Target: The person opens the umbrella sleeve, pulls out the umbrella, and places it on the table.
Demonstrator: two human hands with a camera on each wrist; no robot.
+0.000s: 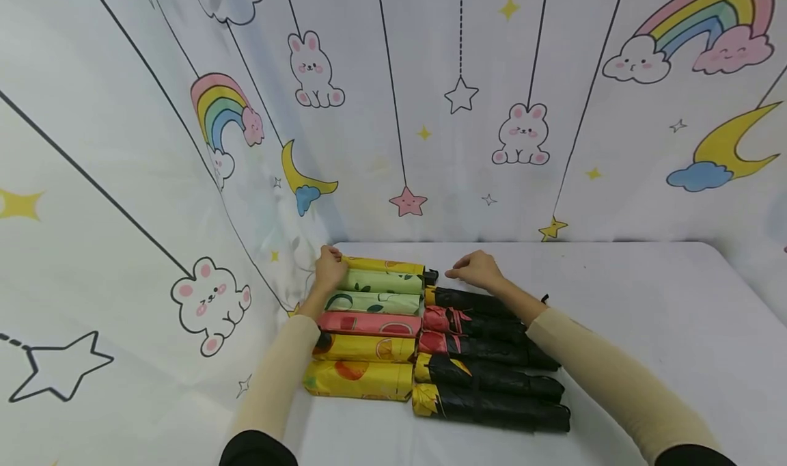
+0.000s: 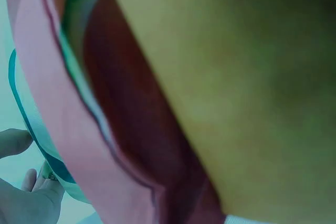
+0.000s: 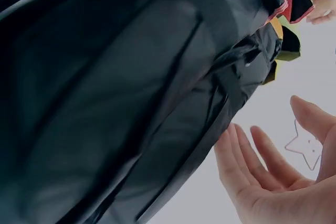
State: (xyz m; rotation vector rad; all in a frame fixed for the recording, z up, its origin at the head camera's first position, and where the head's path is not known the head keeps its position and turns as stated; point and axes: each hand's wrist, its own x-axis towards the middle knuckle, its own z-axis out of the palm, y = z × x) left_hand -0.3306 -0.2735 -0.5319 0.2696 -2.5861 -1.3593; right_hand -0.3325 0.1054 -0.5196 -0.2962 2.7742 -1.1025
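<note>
Several rolled bundles that look like folded umbrellas lie in two columns on the white table. At the far end of the left column is a yellow fruit-print umbrella (image 1: 384, 265), and my left hand (image 1: 330, 268) is at its left end. The left wrist view shows that thumb apart from the fingers; the contact is partly hidden. Two green umbrellas (image 1: 384, 282) and a red one (image 1: 371, 324) lie nearer. My right hand (image 1: 479, 270) hovers beyond the farthest black umbrella (image 1: 470, 301), holding nothing. In the right wrist view its fingers (image 3: 270, 161) are extended, fingertips close to black fabric.
Yellow orange-print umbrellas (image 1: 359, 380) form the near end of the left column. Beside them lie black umbrellas (image 1: 510, 410) with yellow or red ends. Cartoon-printed white cloth (image 1: 430, 165) hangs behind the table and along its left. White tabletop (image 1: 664, 316) extends to the right.
</note>
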